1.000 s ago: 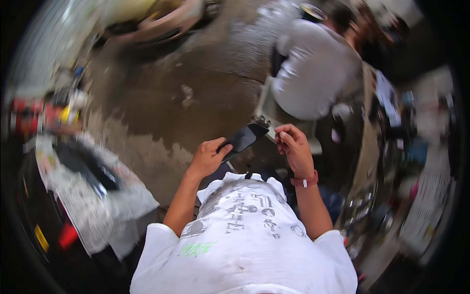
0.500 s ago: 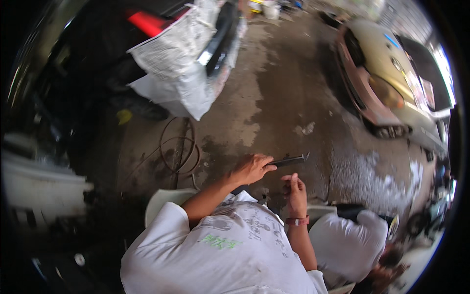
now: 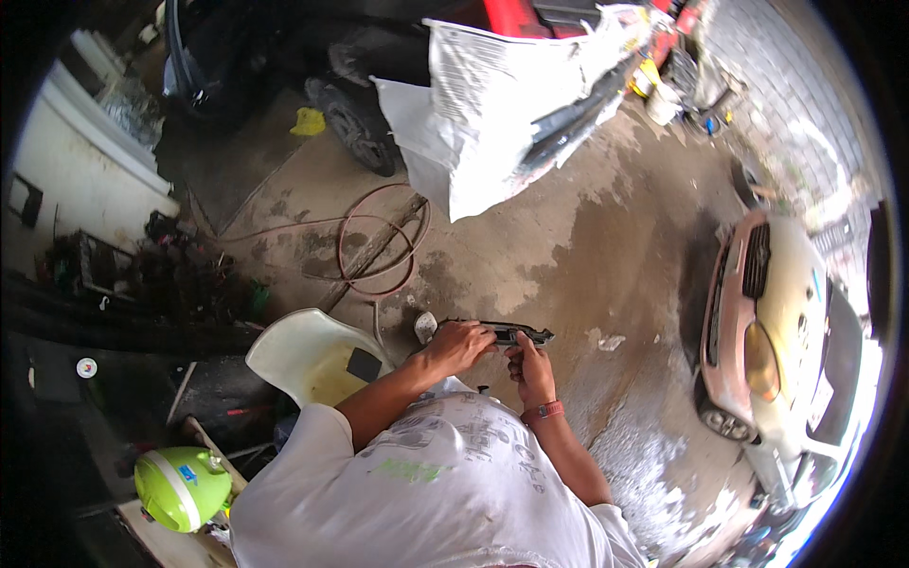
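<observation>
In front of my chest, a long, narrow dark part (image 3: 511,331) with an uneven outline lies across both hands; its exact kind cannot be made out. My left hand (image 3: 461,346) is closed around its left end, with the fingertips partly hidden. Toward the other end, my right hand (image 3: 532,371) pinches it, thumb on top and fingers curled below. A red band circles my right wrist. Just beyond my left hand is a small whitish object (image 3: 426,327) of unclear kind.
A white plastic chair (image 3: 294,346) stands by my left arm, a green helmet (image 3: 180,488) behind it. A coiled hose (image 3: 343,256) lies on the floor ahead. Beyond is a vehicle covered with paper sheets (image 3: 492,104). A partly pinkish car (image 3: 729,293) stands at right.
My view has swung left, bringing in the chair and helmet. My right hand, apart from the dark part before, now grips it. The part lies closer across both hands.
</observation>
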`<state>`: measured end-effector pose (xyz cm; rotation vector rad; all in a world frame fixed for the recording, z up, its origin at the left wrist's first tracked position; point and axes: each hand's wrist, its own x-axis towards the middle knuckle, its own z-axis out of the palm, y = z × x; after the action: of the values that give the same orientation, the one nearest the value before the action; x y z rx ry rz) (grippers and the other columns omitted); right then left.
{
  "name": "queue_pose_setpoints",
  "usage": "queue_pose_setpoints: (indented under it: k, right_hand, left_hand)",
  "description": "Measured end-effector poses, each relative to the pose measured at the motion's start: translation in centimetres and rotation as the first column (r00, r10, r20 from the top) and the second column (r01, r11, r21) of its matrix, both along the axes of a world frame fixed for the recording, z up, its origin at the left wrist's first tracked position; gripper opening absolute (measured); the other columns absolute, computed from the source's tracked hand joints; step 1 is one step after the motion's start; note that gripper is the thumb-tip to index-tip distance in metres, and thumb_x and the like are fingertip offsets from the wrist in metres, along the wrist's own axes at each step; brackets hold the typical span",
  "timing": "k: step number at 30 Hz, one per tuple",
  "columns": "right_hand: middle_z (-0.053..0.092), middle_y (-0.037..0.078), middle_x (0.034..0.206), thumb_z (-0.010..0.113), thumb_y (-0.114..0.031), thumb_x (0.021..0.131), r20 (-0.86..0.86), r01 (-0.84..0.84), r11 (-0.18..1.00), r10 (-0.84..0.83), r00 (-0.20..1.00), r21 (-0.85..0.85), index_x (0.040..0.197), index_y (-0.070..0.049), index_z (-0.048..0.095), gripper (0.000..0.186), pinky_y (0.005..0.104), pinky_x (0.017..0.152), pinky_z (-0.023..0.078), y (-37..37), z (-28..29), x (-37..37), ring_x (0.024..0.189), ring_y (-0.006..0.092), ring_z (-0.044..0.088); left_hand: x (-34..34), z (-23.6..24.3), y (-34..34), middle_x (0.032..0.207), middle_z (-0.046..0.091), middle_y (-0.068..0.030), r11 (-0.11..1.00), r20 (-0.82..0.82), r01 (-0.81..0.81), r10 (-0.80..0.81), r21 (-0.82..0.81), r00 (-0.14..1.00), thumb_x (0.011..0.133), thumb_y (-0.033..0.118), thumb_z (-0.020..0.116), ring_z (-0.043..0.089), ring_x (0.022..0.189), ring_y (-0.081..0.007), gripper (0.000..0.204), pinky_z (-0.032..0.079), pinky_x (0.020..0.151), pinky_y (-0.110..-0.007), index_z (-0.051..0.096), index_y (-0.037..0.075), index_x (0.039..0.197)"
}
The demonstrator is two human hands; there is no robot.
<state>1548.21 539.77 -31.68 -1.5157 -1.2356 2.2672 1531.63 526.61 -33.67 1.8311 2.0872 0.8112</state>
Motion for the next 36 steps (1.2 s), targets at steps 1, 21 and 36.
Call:
queue_pose_setpoints:
  k: [1,21,36]
  right_hand:
    - [0.054,-0.003,0.065,0.068,-0.045,0.105,0.005,-0.007,1.000,0.007,1.000,-0.024,0.081,-0.005,0.070,0.046,0.0281,0.051,0.033,0.6,-0.2,-2.1,0.054,0.0091,0.045]
    - [0.069,0.000,0.084,0.069,-0.048,0.106,-0.335,-0.646,0.763,0.613,0.716,0.017,0.098,-0.008,0.075,0.042,0.0290,0.069,0.045,6.7,1.0,-41.9,0.077,0.0100,0.058]
    - [0.068,0.007,0.088,0.057,-0.078,0.099,-0.058,-0.958,0.042,0.998,0.026,0.283,0.110,-0.006,0.078,0.076,0.0364,0.071,0.049,16.0,1.7,-71.4,0.079,0.0156,0.059]
  left_hand:
    - [-1.8,-0.4,0.2,0.114,0.077,-0.0121,0.999,0.021,-0.032,0.031,0.033,0.999,0.096,0.024,0.075,0.073,0.106,-0.0318,0.024,0.059,0.089,-0.044,0.074,0.006,0.112]
    - [-36.9,0.0,-10.0,0.153,0.062,-0.0081,0.776,0.884,-0.625,-0.231,-0.084,-0.407,0.113,0.054,0.047,0.061,0.136,-0.0199,0.066,0.050,0.114,-0.041,0.047,0.008,0.160]
    - [-54.6,2.2,-4.9,0.139,0.069,-0.0154,0.418,0.774,-0.673,0.134,-0.610,-0.619,0.090,0.006,0.077,0.065,0.131,-0.0320,0.060,0.053,0.113,-0.048,0.058,0.001,0.147]
